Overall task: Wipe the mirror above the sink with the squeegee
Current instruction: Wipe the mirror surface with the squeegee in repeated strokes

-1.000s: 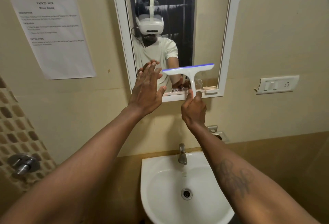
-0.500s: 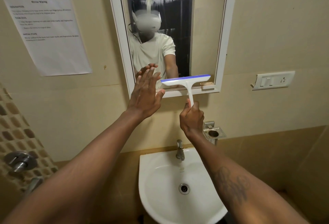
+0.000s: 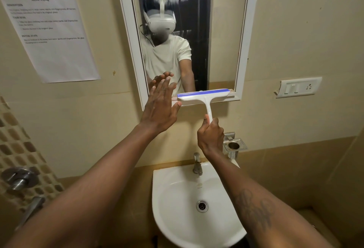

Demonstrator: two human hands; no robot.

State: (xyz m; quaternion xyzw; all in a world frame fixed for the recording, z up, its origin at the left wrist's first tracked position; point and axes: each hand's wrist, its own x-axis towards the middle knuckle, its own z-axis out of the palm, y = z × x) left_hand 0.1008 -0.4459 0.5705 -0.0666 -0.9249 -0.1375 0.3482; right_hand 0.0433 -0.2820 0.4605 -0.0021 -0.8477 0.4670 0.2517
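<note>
A white-framed mirror (image 3: 222, 31) hangs on the beige wall above a white sink (image 3: 173, 208). My right hand (image 3: 210, 137) grips the handle of a white squeegee (image 3: 204, 96) with a blue blade. The blade lies level at the mirror's bottom edge, against the lower frame. My left hand (image 3: 160, 106) is open, fingers straight, its palm pressed at the mirror's lower left corner beside the blade's left end. The mirror shows the reflection of a person in a white shirt wearing a headset.
A tap (image 3: 197, 164) stands at the sink's back rim. A metal cup holder (image 3: 234, 145) is fixed to the wall just right of my right hand. A switch plate (image 3: 298, 87) sits further right, a paper notice (image 3: 49, 31) at upper left, and a wall valve (image 3: 18, 178) at lower left.
My right hand has drawn the squeegee down the glass from mid-low height to the bottom frame. My left hand stays flat at the lower left corner.
</note>
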